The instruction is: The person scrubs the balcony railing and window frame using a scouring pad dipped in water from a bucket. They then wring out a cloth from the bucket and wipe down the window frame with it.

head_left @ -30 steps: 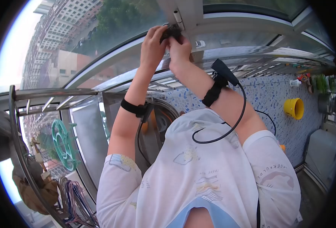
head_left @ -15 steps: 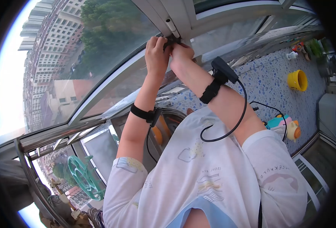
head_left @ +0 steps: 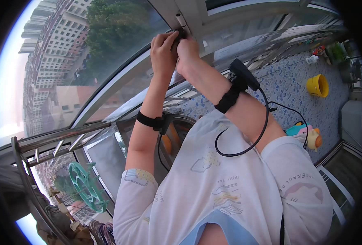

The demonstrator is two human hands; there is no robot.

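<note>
So, biggest first: the upper left is taken up by a large window pane [head_left: 125, 49], bordered by a pale frame [head_left: 194, 25]. On the right, a blue speckled floor [head_left: 289, 79] can be seen, with a yellow bucket [head_left: 317, 85] on it, well apart from where anything's being handled. Over on the left, a green rack [head_left: 85, 187] is shown near the metal rails [head_left: 66, 132].

Both arms are stretched up to the frame. The left hand [head_left: 163, 52] is bent in, its thumb and forefinger apparently clamped on a small dark thing. The right hand [head_left: 188, 50] is set right beside it; its fingertips are hidden, so whether they're together or apart can't be told.

Next size down, a pale handle [head_left: 181, 19] is fixed on the frame just above the hands. Last, the small dark thing [head_left: 181, 34] itself: it's held at the handle's lower end, mostly covered, so what it's made of can't be made out. The step in hand looks like close two-handed work there. For the next move, a steady pinch would probably be called for, with fingertips kept in tight.
</note>
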